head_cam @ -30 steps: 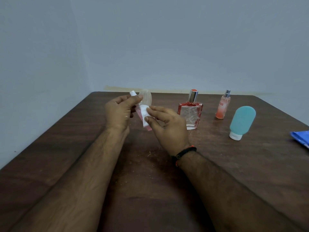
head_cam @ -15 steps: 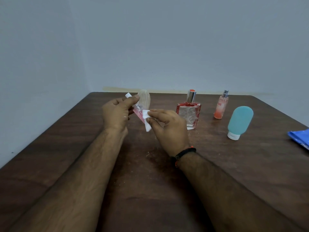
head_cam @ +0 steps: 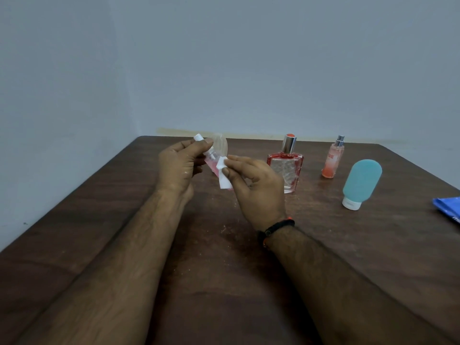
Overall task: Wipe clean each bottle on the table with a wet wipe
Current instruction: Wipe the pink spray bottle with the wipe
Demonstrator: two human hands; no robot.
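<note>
My left hand [head_cam: 177,166] grips a small pink spray bottle [head_cam: 212,165] by its white nozzle end, tilted above the table. Pinched in the fingers of my right hand [head_cam: 254,186] is a folded white wet wipe [head_cam: 223,176], pressed against the bottle's pink body. A clear oval bottle [head_cam: 220,146] stands just behind the held one. To the right stand a square red perfume bottle [head_cam: 285,168] with a silver cap, a slim orange spray bottle [head_cam: 332,160], and a teal squeeze bottle [head_cam: 361,183] resting on its white cap.
A dark wooden table [head_cam: 99,207] reaches to grey walls at the back and left. A blue wipe packet [head_cam: 448,210] lies at the right edge. Pale specks dot the wood below my right wrist.
The wipe in my right hand has slid along the pink bottle's body. My left hand has turned the bottle slightly. The other bottles have not moved.
</note>
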